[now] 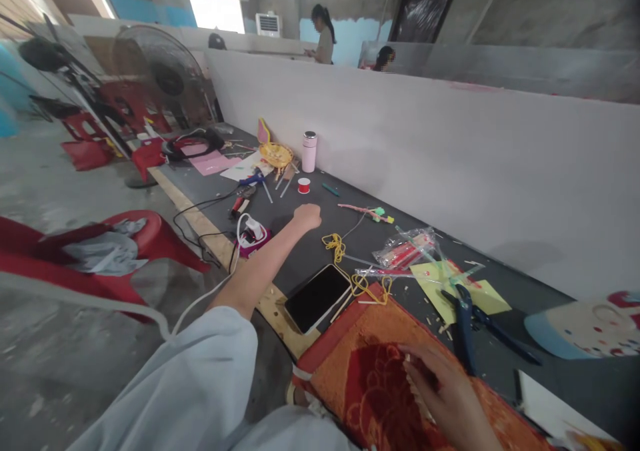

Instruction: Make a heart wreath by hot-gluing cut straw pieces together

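My left hand point(307, 218) is stretched out over the dark table, its fingers curled in; what they hold, if anything, is hidden. Just beyond it stands a red and white spool point(303, 185). My right hand point(435, 378) is over the orange and red patterned cloth point(370, 371), with its thumb and fingers round a pale, thin, ridged piece point(419, 392). A black-screened phone point(319, 298) lies by the cloth, next to yellow cord point(334, 244). Dark-handled pliers point(465, 324) rest on yellow-green paper point(487, 296) to the right.
A pink bottle point(309, 152) stands by the low white partition point(425, 138). Plastic-wrapped sticks point(410, 248), a blue glue gun point(253, 177) and a purple power strip with cables point(255, 243) lie around. Red stool point(150, 234) and fan point(165, 78) are left. People are beyond the partition.
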Tool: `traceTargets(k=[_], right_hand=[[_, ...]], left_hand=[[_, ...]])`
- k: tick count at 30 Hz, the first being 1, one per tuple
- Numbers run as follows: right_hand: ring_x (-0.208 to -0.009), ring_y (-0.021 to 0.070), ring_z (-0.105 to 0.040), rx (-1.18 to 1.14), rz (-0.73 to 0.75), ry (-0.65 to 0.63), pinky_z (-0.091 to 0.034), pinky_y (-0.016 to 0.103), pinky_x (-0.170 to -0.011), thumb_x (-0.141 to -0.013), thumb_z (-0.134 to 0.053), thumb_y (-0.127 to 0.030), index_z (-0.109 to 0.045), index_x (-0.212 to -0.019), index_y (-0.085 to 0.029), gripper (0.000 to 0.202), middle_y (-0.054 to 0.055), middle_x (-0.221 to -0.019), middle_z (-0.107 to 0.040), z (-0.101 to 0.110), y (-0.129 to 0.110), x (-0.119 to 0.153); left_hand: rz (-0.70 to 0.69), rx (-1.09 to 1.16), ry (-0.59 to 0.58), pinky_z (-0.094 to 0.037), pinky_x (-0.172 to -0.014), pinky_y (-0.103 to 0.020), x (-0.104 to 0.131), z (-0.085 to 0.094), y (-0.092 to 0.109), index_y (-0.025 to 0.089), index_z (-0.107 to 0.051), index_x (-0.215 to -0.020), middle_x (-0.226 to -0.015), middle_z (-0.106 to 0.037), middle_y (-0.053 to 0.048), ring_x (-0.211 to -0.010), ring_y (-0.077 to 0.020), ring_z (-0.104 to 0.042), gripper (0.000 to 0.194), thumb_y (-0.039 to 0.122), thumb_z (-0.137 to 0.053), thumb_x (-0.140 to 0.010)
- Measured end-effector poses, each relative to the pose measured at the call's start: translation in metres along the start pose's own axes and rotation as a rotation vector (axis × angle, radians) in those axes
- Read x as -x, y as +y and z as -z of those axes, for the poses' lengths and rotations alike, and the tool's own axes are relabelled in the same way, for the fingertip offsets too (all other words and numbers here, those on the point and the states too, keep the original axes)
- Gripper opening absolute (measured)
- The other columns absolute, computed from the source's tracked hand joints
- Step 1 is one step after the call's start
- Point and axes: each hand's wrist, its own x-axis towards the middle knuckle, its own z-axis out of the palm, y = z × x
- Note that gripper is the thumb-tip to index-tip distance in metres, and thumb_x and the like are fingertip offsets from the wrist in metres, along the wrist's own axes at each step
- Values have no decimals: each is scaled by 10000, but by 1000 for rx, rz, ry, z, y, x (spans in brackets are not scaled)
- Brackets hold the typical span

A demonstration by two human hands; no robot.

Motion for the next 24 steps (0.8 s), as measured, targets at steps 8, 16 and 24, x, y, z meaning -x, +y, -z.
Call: traceTargets(k=[8, 16, 24], right_hand=[[-734, 201, -719, 0, 37, -35, -585, 306, -653, -882, -508, -397, -738, -943, -252, 278, 72, -861, -741, 3, -5, 2], [-899, 227, -704, 78, -30, -6, -556, 340, -782, -900, -504, -374, -710, -995, -222, 273, 101, -993, -740, 25, -7, 29], [-777, 181, -663, 147, -221, 74, -516, 295, -708, -923, -448, -302, -688, -1009, -205, 272, 83, -937, -715, 56, -9, 77]], left_hand=[[-63, -6, -10, -538, -895, -432, 28, 5, 22, 173, -556, -1238, -1246, -584, -96, -1068, -210, -604, 382, 379, -579, -917], [-214, -1, 0, -517, -895, -353, 68, -6, 73, 175, -694, -1030, -1088, -705, -117, -1049, -258, -651, 278, 351, -523, -898], [-537, -36, 7, -501, -916, -382, 87, -31, 169, 196, -693, -1077, -1102, -711, -126, -1026, -281, -668, 318, 355, -494, -886]])
